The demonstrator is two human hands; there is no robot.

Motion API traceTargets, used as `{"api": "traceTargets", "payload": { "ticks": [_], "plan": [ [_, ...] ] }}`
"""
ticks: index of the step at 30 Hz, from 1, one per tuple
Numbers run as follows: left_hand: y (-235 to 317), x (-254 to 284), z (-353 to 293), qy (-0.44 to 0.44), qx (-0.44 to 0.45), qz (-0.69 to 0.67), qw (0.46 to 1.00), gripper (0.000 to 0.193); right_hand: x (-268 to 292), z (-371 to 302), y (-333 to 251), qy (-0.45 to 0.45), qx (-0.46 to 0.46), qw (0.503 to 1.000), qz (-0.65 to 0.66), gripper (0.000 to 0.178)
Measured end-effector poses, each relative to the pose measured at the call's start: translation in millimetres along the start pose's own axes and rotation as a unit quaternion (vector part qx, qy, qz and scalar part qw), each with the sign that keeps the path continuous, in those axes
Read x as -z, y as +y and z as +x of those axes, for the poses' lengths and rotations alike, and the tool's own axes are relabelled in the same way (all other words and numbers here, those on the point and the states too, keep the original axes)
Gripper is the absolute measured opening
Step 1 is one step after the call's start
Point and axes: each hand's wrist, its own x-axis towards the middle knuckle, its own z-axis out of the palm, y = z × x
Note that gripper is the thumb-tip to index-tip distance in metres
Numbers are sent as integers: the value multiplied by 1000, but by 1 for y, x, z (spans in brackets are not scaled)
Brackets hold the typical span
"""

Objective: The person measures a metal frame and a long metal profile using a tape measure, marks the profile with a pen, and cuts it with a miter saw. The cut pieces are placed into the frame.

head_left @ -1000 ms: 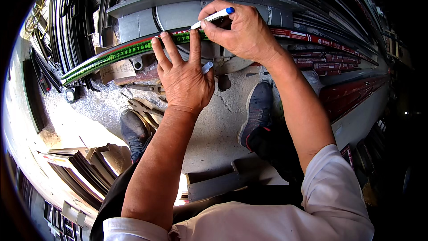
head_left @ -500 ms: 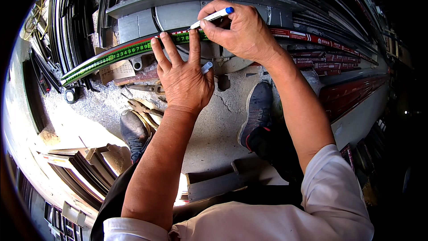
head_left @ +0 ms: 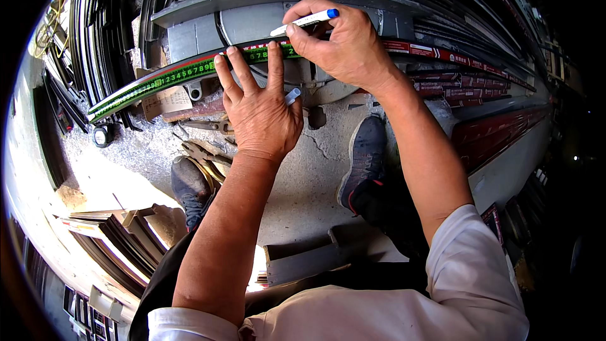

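My left hand (head_left: 262,113) lies over a long green tape measure blade (head_left: 183,74), with several fingers stretched and spread across it. Beside its thumb, a pale cap-like tube (head_left: 293,95) is tucked against the hand. The blade runs along a long dark strip with a red printed band (head_left: 435,52). My right hand (head_left: 338,44) grips a white marker (head_left: 306,22) with a blue end, between thumb and fingers. Its tip points left, just above the strip beside my left fingertips. Whether the tip touches anything is hard to tell.
Behind the strip stands a grey metal machine bed with an upright fence (head_left: 240,3). Bundles of dark profiles (head_left: 101,31) lie at the left, red-labelled profiles (head_left: 473,91) at the right. Pliers (head_left: 205,125), a small round gauge-like object (head_left: 101,136) and my shoes (head_left: 367,158) are on the floor.
The marker's tip has moved slightly up and away from the strip, with the marker now lying flatter in my right hand. My left hand has stayed in place.
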Motion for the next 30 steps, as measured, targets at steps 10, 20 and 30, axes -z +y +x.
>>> {"api": "traceTargets", "payload": {
  "ticks": [10,20,30],
  "plan": [
    [0,-1,-1,4,-1,4,1000,91,30,-32,-42,6,-28,997,77,10],
    [1,-4,-1,24,-13,13,1000,83,20,-67,-27,-10,-113,986,120,8],
    [-3,-7,-2,28,-33,35,998,80,-11,-77,-24,-7,-213,963,162,17]
  ]
}}
